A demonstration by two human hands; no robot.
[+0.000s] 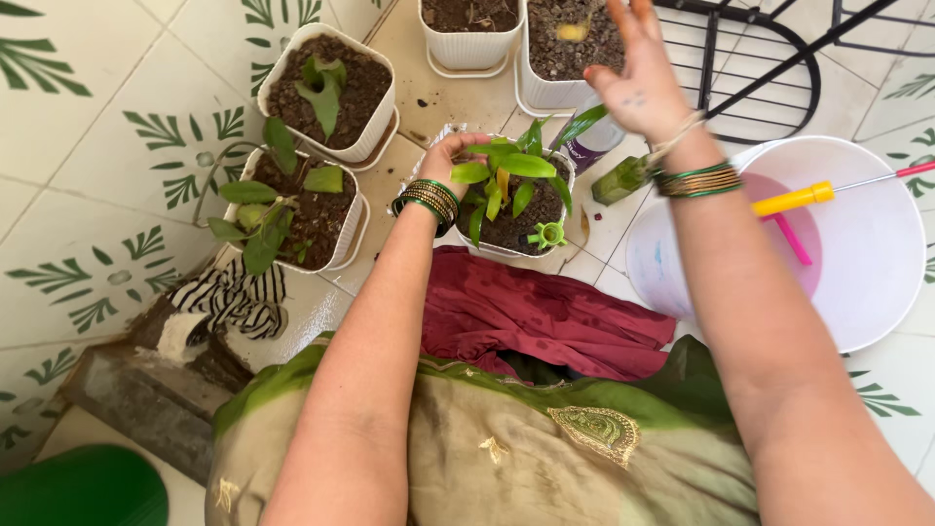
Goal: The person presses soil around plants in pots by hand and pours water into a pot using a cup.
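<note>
My left hand (pixel 450 154) grips the near-left rim of a white pot (pixel 506 248) that holds dark soil and a leafy green plant (pixel 514 175). A small green plastic piece (pixel 550 234) sits on the soil at the pot's front. My right hand (pixel 638 73) is raised above the pots with the fingers spread and nothing in it. It hovers over a further white pot of soil (pixel 570 44). Both wrists wear green and gold bangles.
Two more white pots with plants (pixel 326 93) (pixel 292 209) stand at the left, and another pot (pixel 470 29) at the top. A white bucket (pixel 857 253) with yellow and pink tools sits at the right. A green bottle (pixel 623 180) lies beside it. Dark red cloth (pixel 545 312) covers my lap.
</note>
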